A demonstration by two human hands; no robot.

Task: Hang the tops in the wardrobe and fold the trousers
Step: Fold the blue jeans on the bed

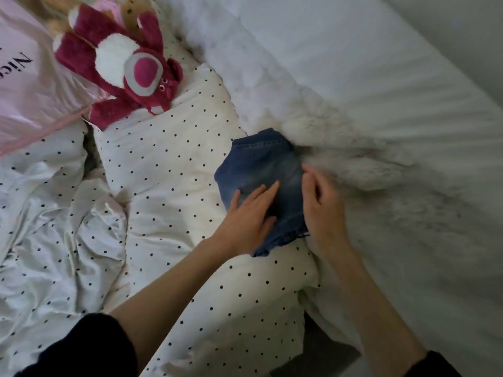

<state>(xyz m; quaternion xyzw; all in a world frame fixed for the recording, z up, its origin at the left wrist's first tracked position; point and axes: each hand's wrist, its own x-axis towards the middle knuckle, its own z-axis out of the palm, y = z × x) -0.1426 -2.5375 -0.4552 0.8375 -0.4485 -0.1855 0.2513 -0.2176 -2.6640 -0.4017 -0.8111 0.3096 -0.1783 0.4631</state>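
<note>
Our left hand lies flat on the folded jeans. Our right hand touches their edge, fingers loosely bent. The jeans sit on the dotted bed cover.

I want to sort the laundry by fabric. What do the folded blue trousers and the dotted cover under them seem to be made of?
The trousers look like denim: faded blue cloth, a stitched seam, a frayed hem. The dotted cover looks like smooth woven cloth, perhaps cotton or satin; it shines slightly where it is creased.
</note>
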